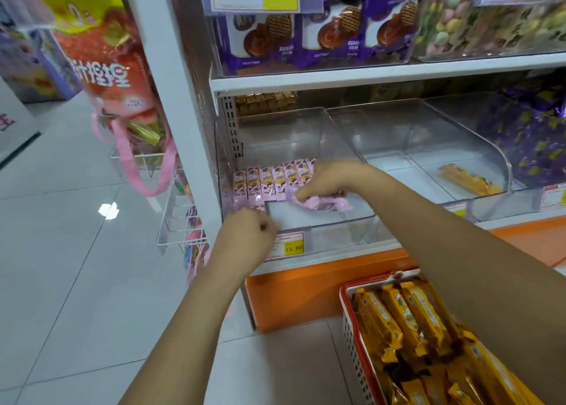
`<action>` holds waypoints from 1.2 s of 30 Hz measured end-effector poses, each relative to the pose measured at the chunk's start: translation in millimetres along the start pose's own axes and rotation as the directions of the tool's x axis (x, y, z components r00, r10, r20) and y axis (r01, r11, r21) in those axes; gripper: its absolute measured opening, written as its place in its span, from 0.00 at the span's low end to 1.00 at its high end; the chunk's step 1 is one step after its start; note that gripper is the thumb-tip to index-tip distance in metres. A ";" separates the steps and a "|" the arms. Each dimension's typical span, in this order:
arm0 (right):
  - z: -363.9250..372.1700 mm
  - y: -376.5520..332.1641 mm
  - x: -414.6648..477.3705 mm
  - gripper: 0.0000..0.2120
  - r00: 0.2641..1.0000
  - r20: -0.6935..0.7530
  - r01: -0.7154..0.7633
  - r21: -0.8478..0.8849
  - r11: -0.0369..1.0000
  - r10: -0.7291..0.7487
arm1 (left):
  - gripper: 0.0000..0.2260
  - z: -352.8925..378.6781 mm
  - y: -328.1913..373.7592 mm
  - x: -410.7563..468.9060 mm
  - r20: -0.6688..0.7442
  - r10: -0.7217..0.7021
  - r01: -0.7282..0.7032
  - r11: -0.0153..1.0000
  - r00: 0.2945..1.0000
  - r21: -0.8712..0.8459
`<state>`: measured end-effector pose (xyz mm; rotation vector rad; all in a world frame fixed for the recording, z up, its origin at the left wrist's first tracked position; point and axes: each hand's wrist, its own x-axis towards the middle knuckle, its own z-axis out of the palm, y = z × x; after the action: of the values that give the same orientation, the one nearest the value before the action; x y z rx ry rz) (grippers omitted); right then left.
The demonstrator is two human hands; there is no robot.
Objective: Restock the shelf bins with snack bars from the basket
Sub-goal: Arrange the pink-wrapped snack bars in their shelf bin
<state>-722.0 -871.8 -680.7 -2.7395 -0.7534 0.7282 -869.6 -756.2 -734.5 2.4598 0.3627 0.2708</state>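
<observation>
Where the lower shelf crosses mid-frame, the right hand (324, 181) is reached into the left bin (337, 220), with its fingers curled down over a bunch of pink bars (329, 205) lying flat near the bin front. A row (269, 179) of matching bars is stood upright just behind and left of them. The left hand (248, 230) is held at the bin's front left corner with fingers curled; whether anything is gripped cannot be told. A tag (291, 245) is fixed just right of it. One yellow bar (468, 179) lies in the next bin (407, 175). At lower right, the basket (347, 297) is filled with yellow bars (407, 316).
</observation>
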 end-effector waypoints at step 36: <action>108.7 291.0 -181.3 0.12 0.756 -0.489 -0.262 0.384 0.885 0.436 | 0.06 158.8 123.9 -54.6 0.461 0.514 -0.531 0.841 0.723 -0.104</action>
<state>-790.1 -1206.6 -793.3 -2.6109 0.0163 0.0336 -853.0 -957.3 -787.9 2.5082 -0.5624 -0.1221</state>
